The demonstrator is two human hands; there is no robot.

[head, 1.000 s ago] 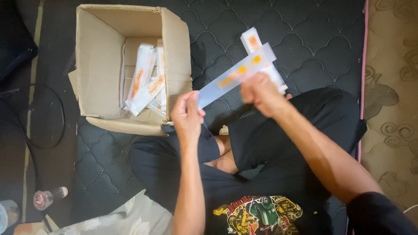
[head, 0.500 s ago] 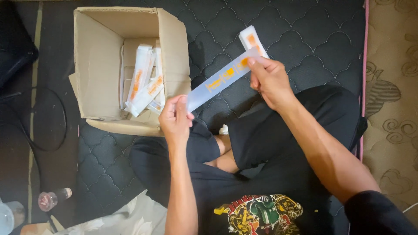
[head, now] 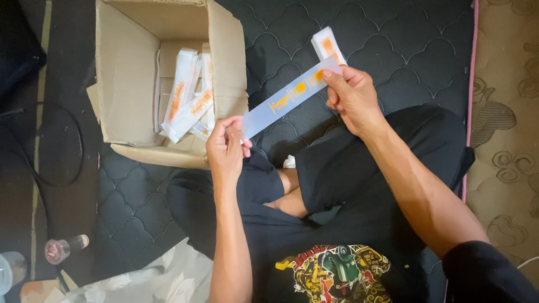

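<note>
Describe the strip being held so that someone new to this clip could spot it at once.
Start at the open cardboard box on the dark quilted mat; just right of it, above the seated person's lap, a long flat translucent strip with orange print slants upward. The left hand pinches its lower end and the right hand its upper end. Unlike the similar packets inside the box, it is stretched between two hands.

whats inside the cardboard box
The cardboard box holds several long white packets with orange marks, leaning in a loose pile. Its floor beneath them and anything deeper are covered, so I cannot tell.
</note>
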